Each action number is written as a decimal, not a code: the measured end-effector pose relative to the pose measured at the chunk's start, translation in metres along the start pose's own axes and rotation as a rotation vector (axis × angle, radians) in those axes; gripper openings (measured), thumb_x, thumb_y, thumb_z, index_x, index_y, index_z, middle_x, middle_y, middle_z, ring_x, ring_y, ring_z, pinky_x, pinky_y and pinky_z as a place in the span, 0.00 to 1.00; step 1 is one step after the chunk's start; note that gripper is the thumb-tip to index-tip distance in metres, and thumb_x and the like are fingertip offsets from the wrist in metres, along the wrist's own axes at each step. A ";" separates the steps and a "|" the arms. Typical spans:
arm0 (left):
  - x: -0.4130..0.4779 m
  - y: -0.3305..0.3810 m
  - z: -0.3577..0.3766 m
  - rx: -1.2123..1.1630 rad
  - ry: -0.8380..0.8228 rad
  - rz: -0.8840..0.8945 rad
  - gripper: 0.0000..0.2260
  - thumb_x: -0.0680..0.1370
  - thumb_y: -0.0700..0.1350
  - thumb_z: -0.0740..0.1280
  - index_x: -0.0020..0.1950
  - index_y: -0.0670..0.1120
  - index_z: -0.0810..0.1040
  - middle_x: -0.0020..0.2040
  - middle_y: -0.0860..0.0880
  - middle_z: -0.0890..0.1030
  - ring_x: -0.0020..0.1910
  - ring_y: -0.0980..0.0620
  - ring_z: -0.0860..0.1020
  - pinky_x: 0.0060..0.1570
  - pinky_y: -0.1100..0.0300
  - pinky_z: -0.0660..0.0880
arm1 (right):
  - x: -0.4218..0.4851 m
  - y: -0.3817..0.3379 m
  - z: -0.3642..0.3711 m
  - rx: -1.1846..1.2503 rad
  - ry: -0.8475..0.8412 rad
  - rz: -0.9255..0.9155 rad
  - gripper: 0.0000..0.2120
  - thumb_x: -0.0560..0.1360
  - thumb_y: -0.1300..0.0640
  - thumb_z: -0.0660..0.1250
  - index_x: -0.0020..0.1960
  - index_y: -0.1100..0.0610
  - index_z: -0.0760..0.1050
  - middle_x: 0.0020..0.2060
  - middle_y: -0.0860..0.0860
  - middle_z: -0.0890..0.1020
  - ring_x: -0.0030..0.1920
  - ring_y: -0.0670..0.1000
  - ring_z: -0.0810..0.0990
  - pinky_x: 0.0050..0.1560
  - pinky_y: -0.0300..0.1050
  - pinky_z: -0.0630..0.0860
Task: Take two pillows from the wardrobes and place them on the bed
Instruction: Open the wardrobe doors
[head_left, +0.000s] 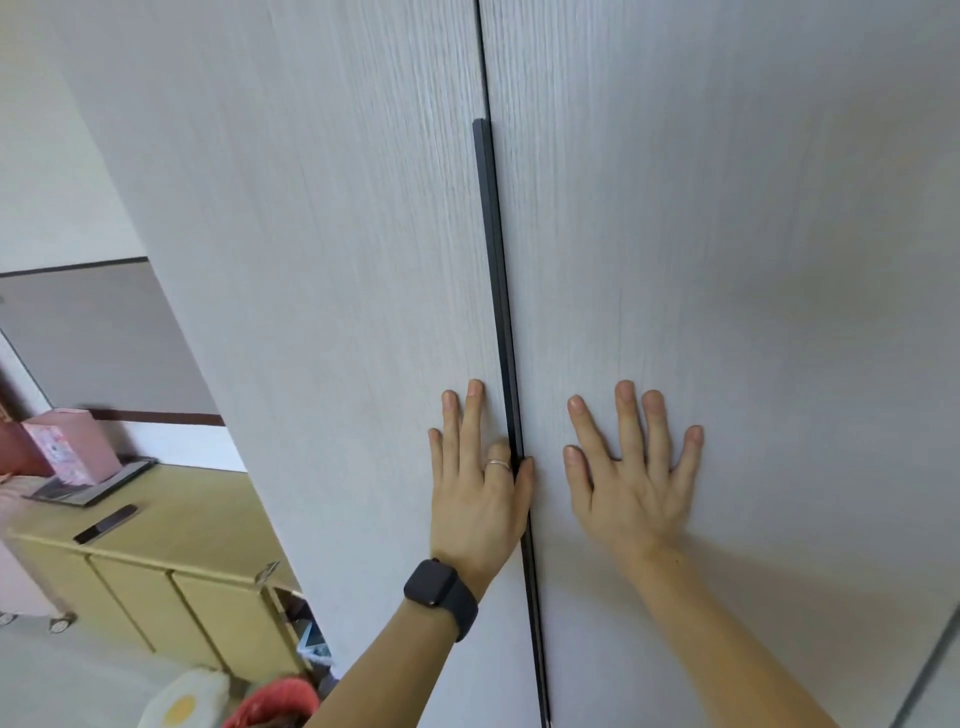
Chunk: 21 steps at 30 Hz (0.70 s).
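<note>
Two hands are working at the closed wardrobe. The left hand (478, 483), wearing a dark wristwatch (434, 584), is lying right against the black handle strip (493, 270). Three of its fingers are lying straight on the left door (322, 260), while the bent forefinger and the thumb are closing on the strip from either side, seemingly pinching it. The right hand (631, 483) is resting just right of the strip, fingers spread and straight, palm flat on the right door (727, 234), holding nothing. The strip is running upright along the seam between the two doors, so the left hand is the nearer one and is likely placed to pull the left door out toward the person. No pillows are showing; they are presumably lying behind these doors, straight beyond the strip, and the bed is out of view. The door faces are looking pale, with fine upright grain. Well to the left of the strip and lower, a yellow wooden cabinet (208, 509) is carrying a dark phone (106, 524) and a pink box (72, 447), with a light wall (47, 171) rising behind.
</note>
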<state>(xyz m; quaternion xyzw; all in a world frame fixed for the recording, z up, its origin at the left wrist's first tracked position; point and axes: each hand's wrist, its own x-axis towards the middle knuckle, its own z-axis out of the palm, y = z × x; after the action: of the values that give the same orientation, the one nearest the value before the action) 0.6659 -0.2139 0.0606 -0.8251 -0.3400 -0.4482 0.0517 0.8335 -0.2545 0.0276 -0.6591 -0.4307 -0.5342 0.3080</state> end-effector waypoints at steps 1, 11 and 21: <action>0.000 0.004 -0.002 -0.014 -0.003 -0.018 0.09 0.78 0.45 0.70 0.47 0.39 0.78 0.80 0.39 0.56 0.80 0.37 0.49 0.70 0.31 0.62 | 0.001 0.003 0.002 0.010 -0.036 0.029 0.29 0.79 0.41 0.61 0.78 0.41 0.59 0.80 0.52 0.57 0.81 0.54 0.51 0.76 0.64 0.49; -0.032 0.022 -0.067 -0.225 0.038 -0.088 0.08 0.79 0.48 0.69 0.45 0.44 0.78 0.81 0.47 0.53 0.81 0.47 0.51 0.69 0.39 0.68 | 0.020 0.011 -0.060 0.147 -0.299 0.048 0.30 0.81 0.42 0.56 0.81 0.42 0.49 0.81 0.49 0.43 0.81 0.53 0.43 0.78 0.62 0.44; -0.066 0.016 -0.105 -0.327 0.074 -0.124 0.09 0.78 0.53 0.69 0.45 0.48 0.79 0.80 0.43 0.56 0.79 0.46 0.59 0.60 0.37 0.74 | -0.044 -0.015 -0.137 0.797 -0.924 0.373 0.25 0.80 0.43 0.63 0.76 0.38 0.62 0.78 0.40 0.54 0.80 0.47 0.51 0.79 0.52 0.54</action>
<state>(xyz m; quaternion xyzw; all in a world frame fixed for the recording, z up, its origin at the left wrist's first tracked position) 0.5776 -0.3005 0.0752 -0.7830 -0.3107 -0.5298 -0.0983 0.7578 -0.3770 0.0168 -0.7202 -0.5628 0.0690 0.3997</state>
